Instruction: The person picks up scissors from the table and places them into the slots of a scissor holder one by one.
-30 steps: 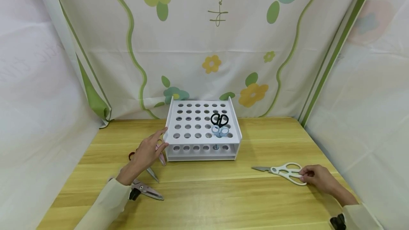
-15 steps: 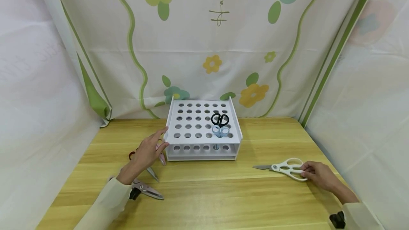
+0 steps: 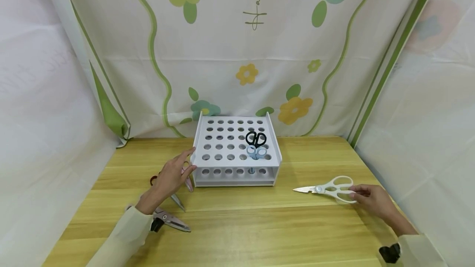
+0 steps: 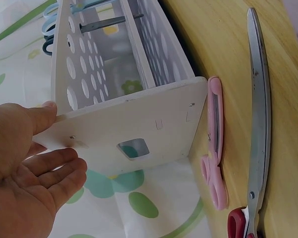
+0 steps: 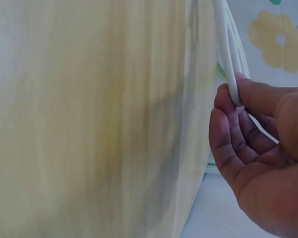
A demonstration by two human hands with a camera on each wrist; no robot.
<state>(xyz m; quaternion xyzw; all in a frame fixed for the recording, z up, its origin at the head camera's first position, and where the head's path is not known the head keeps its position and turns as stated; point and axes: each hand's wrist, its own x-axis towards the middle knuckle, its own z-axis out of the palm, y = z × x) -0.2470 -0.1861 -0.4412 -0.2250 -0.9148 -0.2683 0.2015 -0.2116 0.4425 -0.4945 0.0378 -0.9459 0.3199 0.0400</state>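
white scissors (image 3: 320,189) clamped in right hand (image 3: 375,202); left hand (image 3: 170,176) on white rack (image 3: 237,163)

i hold the white scissors over the near right area of the wooden table (image 3: 241,234), well apart from the white rack. the thumb and fingers of the right hand are clamped on the edge of a handle loop; the blades point left. i cannot tell whether the blade tip touches the wood. the left hand touches the left wall of the white rack: thumb and index finger are spread apart, the remaining fingers loosely bent. two tools stand handles-up in the right part of the white rack: light blue scissors (image 3: 255,155) toward the near edge, black scissors (image 3: 255,143) just behind on the far side. three tools lie to the left: pink scissors (image 4: 215,148) beside the left wall, red-handled scissors (image 4: 260,124) nearer, and mauve scissors (image 3: 171,221) nearest, partly hidden by the left sleeve (image 3: 122,234). patterned cloth (image 3: 219,81) hangs at the far side.
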